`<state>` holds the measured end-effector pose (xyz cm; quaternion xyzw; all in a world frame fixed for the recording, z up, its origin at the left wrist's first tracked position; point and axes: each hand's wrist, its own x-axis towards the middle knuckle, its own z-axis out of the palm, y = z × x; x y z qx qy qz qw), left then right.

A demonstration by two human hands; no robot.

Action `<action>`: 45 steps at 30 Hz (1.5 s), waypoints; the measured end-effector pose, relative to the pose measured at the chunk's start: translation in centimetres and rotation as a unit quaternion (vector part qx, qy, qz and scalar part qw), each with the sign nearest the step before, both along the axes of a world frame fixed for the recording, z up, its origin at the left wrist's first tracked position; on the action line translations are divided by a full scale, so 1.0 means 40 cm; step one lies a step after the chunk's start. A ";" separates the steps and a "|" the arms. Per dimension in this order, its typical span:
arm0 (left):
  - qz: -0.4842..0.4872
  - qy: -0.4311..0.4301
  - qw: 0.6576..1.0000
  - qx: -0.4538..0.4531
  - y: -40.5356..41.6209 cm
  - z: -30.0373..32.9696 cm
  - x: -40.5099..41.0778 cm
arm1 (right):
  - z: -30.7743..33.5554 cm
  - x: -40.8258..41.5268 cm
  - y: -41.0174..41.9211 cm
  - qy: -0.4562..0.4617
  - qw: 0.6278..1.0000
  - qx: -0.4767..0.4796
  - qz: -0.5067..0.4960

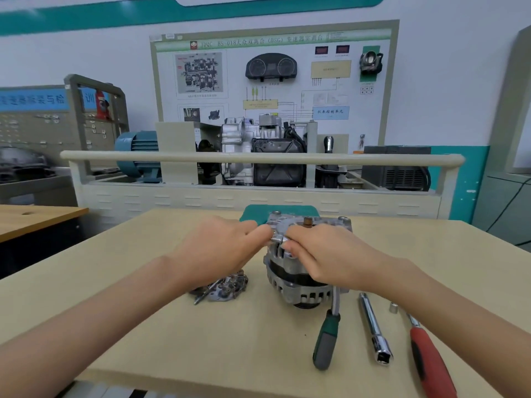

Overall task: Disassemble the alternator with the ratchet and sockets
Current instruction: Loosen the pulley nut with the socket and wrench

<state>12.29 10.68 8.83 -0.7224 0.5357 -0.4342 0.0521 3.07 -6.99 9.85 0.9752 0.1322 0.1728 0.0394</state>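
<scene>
Head camera, workshop bench: we meet both hands at the top of the ribbed silver aluminium alternator (298,271), which stands at the middle of the pale wooden surface (143,326). Our left hand (221,248) and our right hand (324,259) curl their fingertips together around a small bright metal piece (278,240) on the housing's upper rim; whether it is a bolt or a socket, we cannot tell.

We judge this a finger-loosening step. It goes best if one hand steadies the housing while the other turns, lifting the piece straight out so it does not drop into the vents.

Tools lie unused on the surface to the right: the green-and-grey-handled ratchet (327,337), touching the alternator's base, the chrome extension bar (375,328), a small silver socket (393,307) and a red-handled tool (431,366). A dark, stripped-off metal part (222,287) lies just left of the alternator.

A flat green tray or mat (253,215) lies behind the alternator; what it holds we cannot see.
</scene>
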 end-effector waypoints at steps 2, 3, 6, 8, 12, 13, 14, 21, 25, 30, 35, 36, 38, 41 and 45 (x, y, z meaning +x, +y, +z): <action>-0.028 -0.058 0.997 0.050 0.019 0.049 0.013 | 0.003 0.002 0.016 0.003 1.000 0.005 0.009; -0.049 -0.071 0.994 0.071 0.027 0.065 0.019 | 0.004 0.000 0.021 0.005 1.000 0.009 0.012; -0.067 -0.054 0.994 0.064 0.030 0.064 0.020 | 0.002 -0.004 0.026 -0.005 1.000 0.009 0.017; -0.052 0.001 0.999 0.012 0.022 0.026 0.010 | -0.008 -0.002 0.027 -0.007 1.000 -0.010 0.008; -0.039 0.067 0.996 -0.046 0.032 -0.071 -0.038 | 0.012 0.021 -0.030 0.023 0.996 0.021 -0.083; -0.037 0.049 0.997 -0.040 0.044 -0.078 -0.049 | 0.016 0.018 -0.052 0.015 0.993 0.034 -0.115; -0.022 0.027 0.998 -0.060 0.057 -0.054 -0.046 | 0.013 0.019 -0.064 -0.009 0.992 0.035 -0.124; 0.113 0.235 0.957 -0.123 0.068 -0.007 0.081 | -0.021 0.030 0.002 -0.025 0.998 0.048 -0.007; 0.139 0.376 0.911 -0.094 0.078 -0.127 0.128 | -0.018 0.018 -0.011 -0.028 0.993 0.110 0.016; 0.140 0.465 0.870 -0.082 0.086 -0.224 0.142 | -0.029 0.016 -0.026 -0.039 0.990 0.133 0.025; 0.197 0.454 0.847 -0.197 0.117 -0.248 0.149 | -0.033 0.013 -0.039 -0.037 0.986 0.163 0.020; 0.197 0.450 0.843 -0.219 0.119 -0.251 0.149 | -0.033 0.013 -0.040 -0.038 0.985 0.169 0.021; 0.182 0.449 0.836 -0.259 0.114 -0.253 0.150 | -0.034 0.012 -0.040 -0.036 0.984 0.175 0.021; 0.163 0.443 0.841 -0.266 0.088 -0.248 0.156 | -0.031 0.009 -0.040 -0.029 0.983 0.178 0.021; 0.244 0.371 0.878 -0.180 0.043 -0.255 0.159 | -0.027 0.004 -0.038 -0.016 0.986 0.165 0.026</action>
